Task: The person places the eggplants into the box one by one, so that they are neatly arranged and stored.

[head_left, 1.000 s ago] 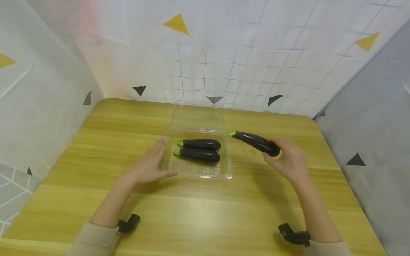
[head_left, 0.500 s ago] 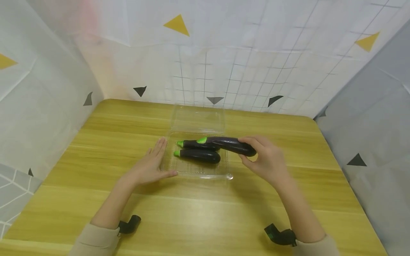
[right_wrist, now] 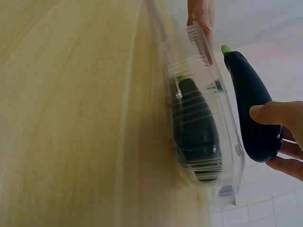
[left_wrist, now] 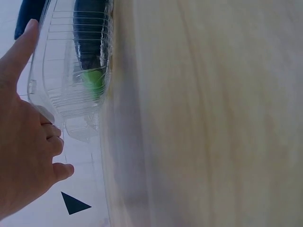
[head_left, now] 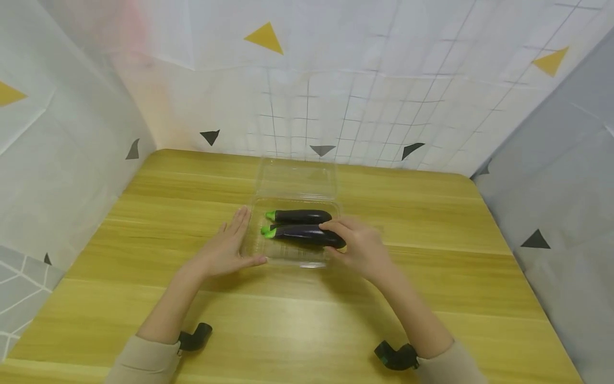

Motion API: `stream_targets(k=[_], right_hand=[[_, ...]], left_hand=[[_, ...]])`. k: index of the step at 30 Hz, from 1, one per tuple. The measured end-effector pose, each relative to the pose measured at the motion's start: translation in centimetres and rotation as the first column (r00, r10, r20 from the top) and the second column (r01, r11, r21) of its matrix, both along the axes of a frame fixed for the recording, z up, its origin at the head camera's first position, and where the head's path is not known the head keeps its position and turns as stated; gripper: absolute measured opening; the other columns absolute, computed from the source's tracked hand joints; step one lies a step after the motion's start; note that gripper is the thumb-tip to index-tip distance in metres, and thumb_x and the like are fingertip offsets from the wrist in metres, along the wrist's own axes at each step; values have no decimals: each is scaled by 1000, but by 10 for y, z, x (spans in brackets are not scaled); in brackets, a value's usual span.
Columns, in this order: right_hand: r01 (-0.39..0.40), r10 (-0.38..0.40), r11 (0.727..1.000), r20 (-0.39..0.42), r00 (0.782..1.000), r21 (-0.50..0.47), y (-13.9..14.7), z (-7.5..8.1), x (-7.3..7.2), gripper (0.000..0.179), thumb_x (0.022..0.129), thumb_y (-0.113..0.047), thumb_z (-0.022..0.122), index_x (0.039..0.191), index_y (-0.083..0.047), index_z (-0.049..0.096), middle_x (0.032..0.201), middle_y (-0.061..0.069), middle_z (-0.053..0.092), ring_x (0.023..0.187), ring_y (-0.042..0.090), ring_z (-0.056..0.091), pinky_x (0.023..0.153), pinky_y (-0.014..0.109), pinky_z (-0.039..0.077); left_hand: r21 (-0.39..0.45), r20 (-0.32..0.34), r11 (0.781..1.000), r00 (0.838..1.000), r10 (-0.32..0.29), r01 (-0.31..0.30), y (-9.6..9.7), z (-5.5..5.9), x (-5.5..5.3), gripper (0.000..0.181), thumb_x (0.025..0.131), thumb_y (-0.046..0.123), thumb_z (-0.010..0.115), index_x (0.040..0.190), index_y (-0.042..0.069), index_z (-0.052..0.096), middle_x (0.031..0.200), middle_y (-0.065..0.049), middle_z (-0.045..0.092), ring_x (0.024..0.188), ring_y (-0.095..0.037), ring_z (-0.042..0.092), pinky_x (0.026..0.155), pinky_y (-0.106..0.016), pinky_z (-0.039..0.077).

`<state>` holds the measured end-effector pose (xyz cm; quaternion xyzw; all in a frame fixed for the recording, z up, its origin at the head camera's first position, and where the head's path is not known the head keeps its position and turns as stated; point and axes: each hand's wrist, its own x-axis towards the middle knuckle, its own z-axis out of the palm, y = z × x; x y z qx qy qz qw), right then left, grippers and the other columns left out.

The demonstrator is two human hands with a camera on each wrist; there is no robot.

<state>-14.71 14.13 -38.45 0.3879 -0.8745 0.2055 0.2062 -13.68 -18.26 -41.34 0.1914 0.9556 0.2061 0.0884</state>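
My right hand pinches the thick end of a dark eggplant between thumb and fingers. In the right wrist view this eggplant hangs just above the clear plastic clamshell box, its green stem toward the left hand. Inside the box lies another eggplant toward the back; a further one lies mostly hidden under the held one, with its green stem tip showing. The left hand rests against the box's left side, its fingers straight and thumb along the front corner.
The box's transparent lid is folded back flat behind it. Wood-grain table surrounds the box. A pale wall with triangle marks rises behind the table's far edge. Black wrist mounts stick out from both sleeves.
My right hand has carried the held eggplant leftward from the right of the box to above the front eggplant inside it. The left hand and the box have stayed put.
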Motion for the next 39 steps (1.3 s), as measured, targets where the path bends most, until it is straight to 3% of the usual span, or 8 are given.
stream_targets(k=[7,12,22,39], right_hand=[[-5,-1,997,88,996,72,-10,-13,-3,45,71,-18,87,113,-13,70,108,5,69,100,24,65,81,37,55],[-4,-10,995,138,990,98,-12,-19,-6,46,71,-18,87,114,-14,70,109,5,69,101,23,65,80,35,56],[22,-59,989,255,965,147,-15,-18,-9,47,73,-23,86,116,-15,69,116,5,67,106,24,63,85,38,54],[-11,-33,987,276,960,158,-15,-20,-10,50,73,-28,85,118,-15,68,117,6,67,108,24,62,84,39,54]], left_hand=[[6,14,1000,1000,3,-3,0,1,0,118,80,76,52,153,4,-8,159,-11,-15,146,-25,-9,116,-53,5],[16,22,1000,1000,4,-5,1,2,0,119,79,77,51,153,5,-8,159,-11,-15,146,-24,-9,116,-52,4],[18,14,1000,1000,5,-6,1,2,0,119,80,75,54,153,4,-8,158,-10,-15,146,-24,-9,116,-52,4],[22,25,1000,1000,7,-8,0,1,1,119,79,76,53,153,4,-8,159,-12,-13,146,-24,-9,116,-53,4]])
